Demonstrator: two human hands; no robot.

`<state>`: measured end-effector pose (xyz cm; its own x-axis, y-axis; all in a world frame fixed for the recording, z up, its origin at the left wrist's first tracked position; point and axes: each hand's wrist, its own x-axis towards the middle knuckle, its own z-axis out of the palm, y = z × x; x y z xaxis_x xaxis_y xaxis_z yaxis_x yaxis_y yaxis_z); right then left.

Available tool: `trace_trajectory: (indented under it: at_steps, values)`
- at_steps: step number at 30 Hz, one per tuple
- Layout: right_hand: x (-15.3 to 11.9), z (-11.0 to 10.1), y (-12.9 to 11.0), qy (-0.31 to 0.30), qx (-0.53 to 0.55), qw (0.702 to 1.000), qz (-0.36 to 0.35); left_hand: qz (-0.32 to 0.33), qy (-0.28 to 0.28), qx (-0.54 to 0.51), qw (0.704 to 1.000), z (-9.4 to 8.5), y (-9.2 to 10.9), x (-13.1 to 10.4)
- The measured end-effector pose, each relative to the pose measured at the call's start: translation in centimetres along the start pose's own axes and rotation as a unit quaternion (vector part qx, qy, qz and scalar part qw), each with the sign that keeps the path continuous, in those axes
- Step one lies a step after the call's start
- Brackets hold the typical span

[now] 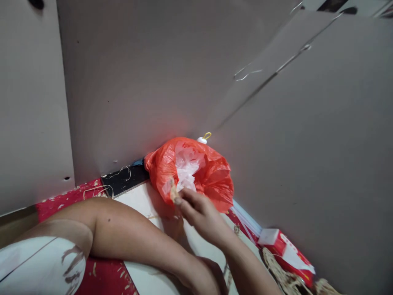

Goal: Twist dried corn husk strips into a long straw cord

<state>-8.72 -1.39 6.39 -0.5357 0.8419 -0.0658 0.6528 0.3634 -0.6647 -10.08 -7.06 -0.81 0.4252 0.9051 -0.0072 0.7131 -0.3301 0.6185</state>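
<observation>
My right hand reaches in from the lower right, its thumb and fingers pinched on a small beige scrap. What the scrap is made of is too blurred to tell. It is held at the near left side of an orange-red plastic bag, whose mouth gapes open. Crumpled white plastic lies inside the bag. My left hand is out of view.
My bent leg crosses the lower left. Grey panels rise behind the bag. At lower right are a red and white box and beige cord. A black slab lies left of the bag, over red flooring with scraps.
</observation>
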Motion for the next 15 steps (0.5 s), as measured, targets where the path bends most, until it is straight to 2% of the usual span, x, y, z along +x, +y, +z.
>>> trace_trajectory:
  at_steps: [1, 3, 5, 6, 10, 15]
  values:
    - [-0.7, -1.0, 0.4, 0.031, 0.077, 0.996, 0.024, 0.031, -0.042, -0.016, 0.998, 0.0, 0.1, 0.7]
    - [-2.3, -2.5, 1.5, 0.063, 0.181, 0.979, 0.072, 0.103, -0.181, -0.063, 0.976, 0.2, -0.1, 1.8]
    - [-3.8, -3.5, 2.9, 0.085, 0.250, 0.959, 0.103, 0.122, -0.294, -0.132, 0.939, 0.4, -0.4, 2.1]
    - [-4.5, -3.7, 3.6, 0.099, 0.279, 0.948, 0.116, 0.110, -0.318, -0.162, 0.928, 0.5, -0.7, 2.0]
    - [-6.9, -4.0, 5.6, 0.166, 0.379, 0.899, 0.144, 0.099, -0.291, -0.207, 0.929, 0.5, -1.5, 1.0]
    - [-7.9, -4.0, 7.3, 0.239, 0.428, 0.862, 0.127, 0.110, -0.318, -0.246, 0.909, 0.1, -1.7, 0.9]
